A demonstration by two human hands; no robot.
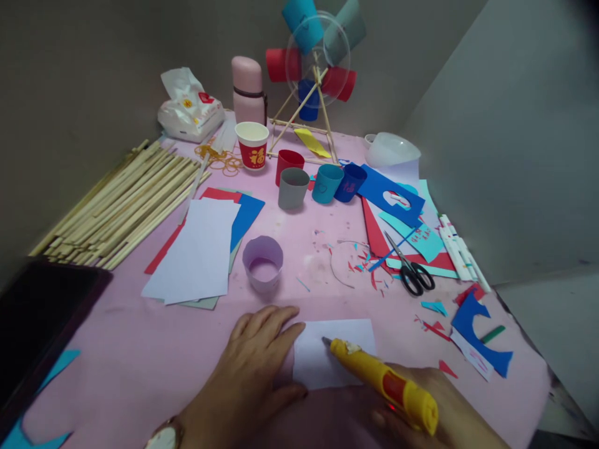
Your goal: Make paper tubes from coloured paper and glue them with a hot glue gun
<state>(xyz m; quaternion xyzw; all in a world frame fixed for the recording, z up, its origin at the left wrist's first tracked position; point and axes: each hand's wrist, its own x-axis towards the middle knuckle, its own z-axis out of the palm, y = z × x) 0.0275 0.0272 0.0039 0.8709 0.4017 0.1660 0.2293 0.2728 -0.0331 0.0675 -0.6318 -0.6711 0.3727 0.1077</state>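
Note:
In the head view my right hand (421, 399) is wrapped round a yellow hot glue gun (374, 374). A small red light glows on its underside. Its dark nozzle points left, over a small white paper rectangle (311, 362); whether the tip touches the paper I cannot tell. My left hand (262, 355), with a watch at the wrist, lies with fingers stretched out at the paper's left edge. Just beyond it stands a lavender paper cup (262, 274) without a visible bottom disc of another colour.
Wooden sticks (126, 206), stacked coloured paper (196, 249) and a dark tablet-like slab (47, 330) lie left. Several coloured paper cups (294, 190) and a stick-framed wheel (318, 81) stand behind. Scissors (412, 271), markers (456, 249) and paper scraps (482, 337) lie right.

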